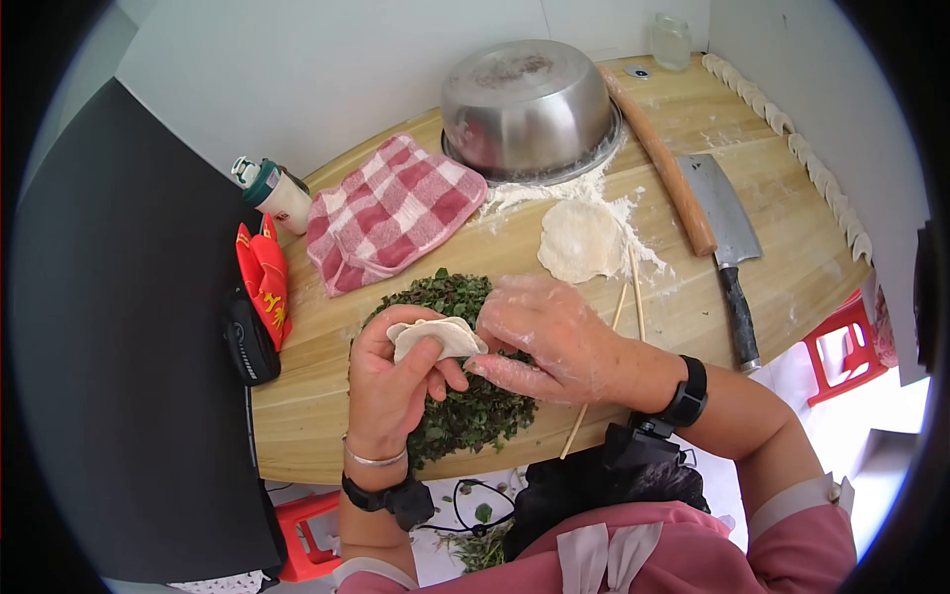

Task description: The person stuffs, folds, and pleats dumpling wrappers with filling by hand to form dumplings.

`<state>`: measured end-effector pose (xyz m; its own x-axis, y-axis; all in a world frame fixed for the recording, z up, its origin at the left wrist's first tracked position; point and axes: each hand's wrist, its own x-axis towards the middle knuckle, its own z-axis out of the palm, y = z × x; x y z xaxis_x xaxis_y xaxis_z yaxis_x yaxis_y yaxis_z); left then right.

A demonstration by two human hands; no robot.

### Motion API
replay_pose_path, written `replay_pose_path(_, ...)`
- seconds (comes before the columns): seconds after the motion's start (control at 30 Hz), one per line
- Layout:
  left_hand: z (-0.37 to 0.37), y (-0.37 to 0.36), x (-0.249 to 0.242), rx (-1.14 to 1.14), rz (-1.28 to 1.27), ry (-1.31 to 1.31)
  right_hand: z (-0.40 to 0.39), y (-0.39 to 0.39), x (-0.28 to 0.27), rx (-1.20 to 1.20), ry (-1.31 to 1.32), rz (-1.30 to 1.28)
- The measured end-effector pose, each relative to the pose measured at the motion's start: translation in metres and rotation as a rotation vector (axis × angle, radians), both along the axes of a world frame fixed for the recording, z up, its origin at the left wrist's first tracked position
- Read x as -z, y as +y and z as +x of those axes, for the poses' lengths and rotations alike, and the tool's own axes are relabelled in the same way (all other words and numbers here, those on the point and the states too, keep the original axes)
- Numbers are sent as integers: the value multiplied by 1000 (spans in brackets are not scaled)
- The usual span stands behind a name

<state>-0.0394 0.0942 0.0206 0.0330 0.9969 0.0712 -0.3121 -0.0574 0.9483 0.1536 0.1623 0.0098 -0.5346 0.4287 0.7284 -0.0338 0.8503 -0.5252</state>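
Note:
My left hand (396, 381) is closed on a folded dumpling (437, 339) of pale dough, its thumb pressed across the front. The curved edge of the dumpling faces up. My right hand (554, 342), dusted with flour, has its thumb and bent fingers at the right corner of the dough. Under both hands lies a pile of chopped greens (465, 421), partly hidden by them. A flat round dough wrapper (580, 242) rests on spilled flour beyond my right hand. Wooden chopsticks (636, 292) lie beside that wrapper, one partly covered by my right wrist.
An upturned metal basin (524, 114) stands at the back of the wooden table (307, 421). A rolling pin (658, 158) and cleaver (722, 213) lie to the right. Dumplings (826, 183) line the right edge. A checked cloth (396, 213), bottle (277, 193) and glass jar (671, 42) are also there.

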Motion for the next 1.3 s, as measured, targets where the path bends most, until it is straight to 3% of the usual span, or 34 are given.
replay_pose_path(0.2, 2, 1, 1, -29, 5, 24, -1, 0, 2, 100, 5, 95)
replay_pose_path(0.63, 1, 1, 2, 1, 21, 24, 1, 1, 0, 60, 6, 96)
replay_pose_path(0.8, 2, -1, 0, 24, -8, 113, 8, -1, -8, -5, -147, 10)
replay_pose_path(1.1, 6, -1, -2, 1, -27, 155, -1, 0, 4, 151, -61, 150)
replay_pose_path(1.3, 6, -2, -1, -5, -19, 153, -5, 0, 13, 134, -38, 145)
